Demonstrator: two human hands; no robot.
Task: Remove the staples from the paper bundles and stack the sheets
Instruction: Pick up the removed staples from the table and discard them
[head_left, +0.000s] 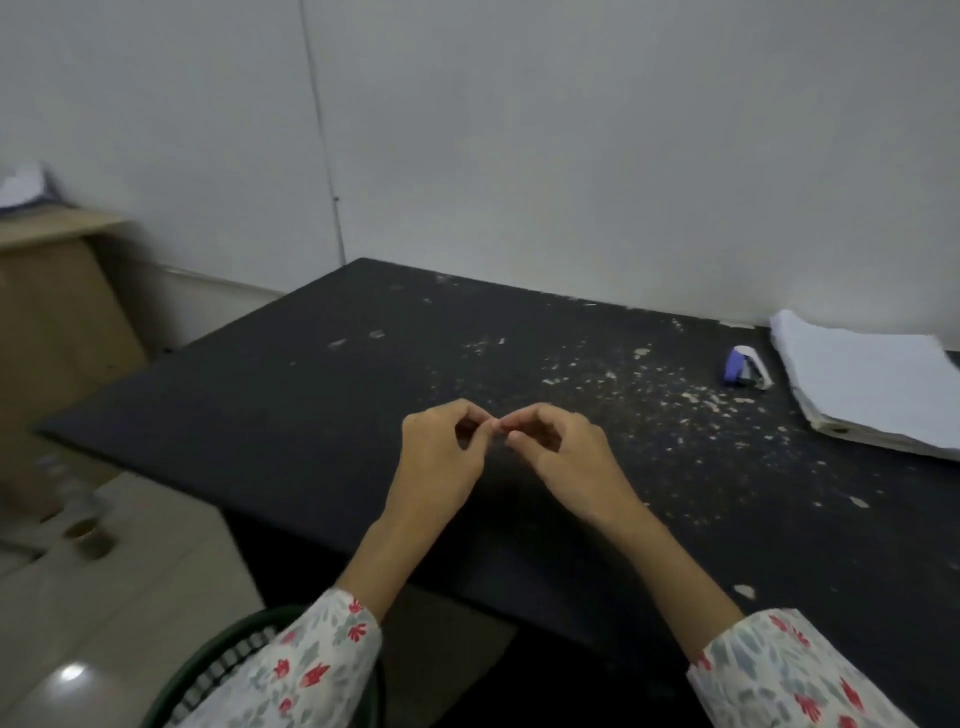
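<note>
Over the middle of the black table, my left hand and my right hand meet at their fingertips. Each hand has its thumb and forefinger curled into a pinch. Whether something tiny is held between the tips is too small to see. A thick stack of white paper lies at the table's right edge, far from both hands. A purple and white staple remover lies just left of the stack.
Small paper scraps and specks litter the table's right half. A dark green basket sits below my left sleeve, off the table's near edge. A brown cabinet stands at the left against the wall.
</note>
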